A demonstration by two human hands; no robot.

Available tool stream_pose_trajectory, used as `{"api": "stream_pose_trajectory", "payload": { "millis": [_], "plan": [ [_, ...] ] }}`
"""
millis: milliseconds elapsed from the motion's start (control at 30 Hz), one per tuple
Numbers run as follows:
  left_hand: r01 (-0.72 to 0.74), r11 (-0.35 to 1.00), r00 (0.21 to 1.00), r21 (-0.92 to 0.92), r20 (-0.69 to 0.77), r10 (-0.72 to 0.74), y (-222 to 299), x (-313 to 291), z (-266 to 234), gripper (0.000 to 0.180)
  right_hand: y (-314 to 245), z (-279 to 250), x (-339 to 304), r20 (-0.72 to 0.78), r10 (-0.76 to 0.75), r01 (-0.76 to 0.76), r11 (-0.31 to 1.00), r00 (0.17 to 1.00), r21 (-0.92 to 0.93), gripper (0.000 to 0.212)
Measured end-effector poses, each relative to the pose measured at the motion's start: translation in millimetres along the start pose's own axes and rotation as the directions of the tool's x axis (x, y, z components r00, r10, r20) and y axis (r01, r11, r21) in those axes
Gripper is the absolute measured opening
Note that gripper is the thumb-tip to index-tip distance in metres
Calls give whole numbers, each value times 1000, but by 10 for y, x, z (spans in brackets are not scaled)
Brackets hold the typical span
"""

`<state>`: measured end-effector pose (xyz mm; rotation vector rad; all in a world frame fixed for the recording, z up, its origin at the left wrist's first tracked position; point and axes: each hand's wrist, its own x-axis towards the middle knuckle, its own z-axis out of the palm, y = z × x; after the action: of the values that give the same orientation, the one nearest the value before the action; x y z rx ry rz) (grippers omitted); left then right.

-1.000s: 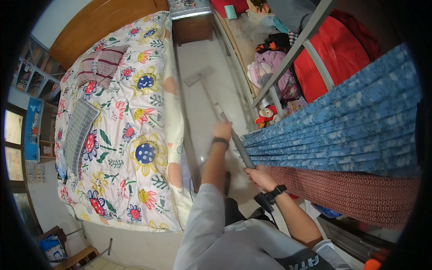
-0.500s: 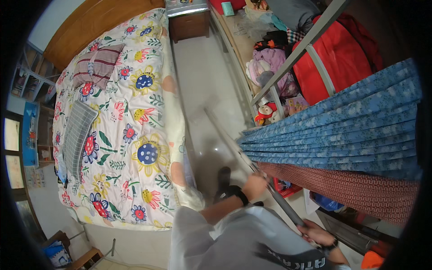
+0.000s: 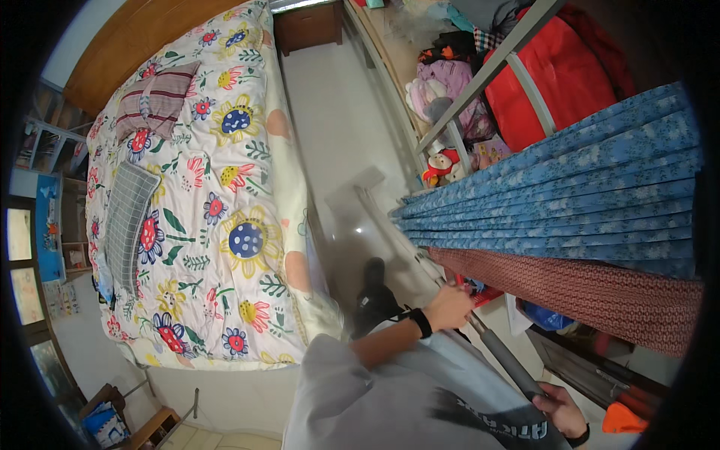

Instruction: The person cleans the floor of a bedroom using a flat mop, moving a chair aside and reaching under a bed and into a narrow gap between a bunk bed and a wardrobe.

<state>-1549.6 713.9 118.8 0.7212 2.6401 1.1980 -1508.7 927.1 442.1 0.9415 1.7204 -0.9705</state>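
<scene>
A long-handled mop [image 3: 402, 244] slants across me from the aisle floor at upper left to my lower right. Its shaft is pale and ends in a thick grey grip [image 3: 501, 355]. The far end is blurred, with a faint flat head [image 3: 367, 180] low over the tiles. My left hand [image 3: 450, 307], with a black band on the wrist, is closed round the shaft just above the grip. Lower down, my right hand [image 3: 559, 409] wraps the grip's near end, also wearing a dark wristband.
Left of the narrow tiled aisle [image 3: 330, 112] is a bed with a flowered cover [image 3: 191, 247]. On the right stand a metal bed frame [image 3: 491, 86], a blue curtain [image 3: 555, 191] and a red basket [image 3: 489, 295]. A wooden cabinet [image 3: 309, 30] closes the far end.
Both hands have shifted right and slightly nearer along with the mop, drawing its far end back toward me. The whole view has tilted slightly.
</scene>
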Motion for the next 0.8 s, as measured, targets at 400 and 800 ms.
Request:
{"api": "stream_pose_trajectory", "payload": {
  "millis": [400, 800],
  "plan": [
    [79, 992, 946, -103, -306, -107, -1588, -351, -560, 22, -450, 961, 1292, 577, -773, 947, 94, 264, -308, 51],
    [211, 974, 849, -87, -477, -227, 439, -709, 1268, 12, 1263, -69, 1569, 561, -760, 943, -292, -329, 158, 13]
  ]
}}
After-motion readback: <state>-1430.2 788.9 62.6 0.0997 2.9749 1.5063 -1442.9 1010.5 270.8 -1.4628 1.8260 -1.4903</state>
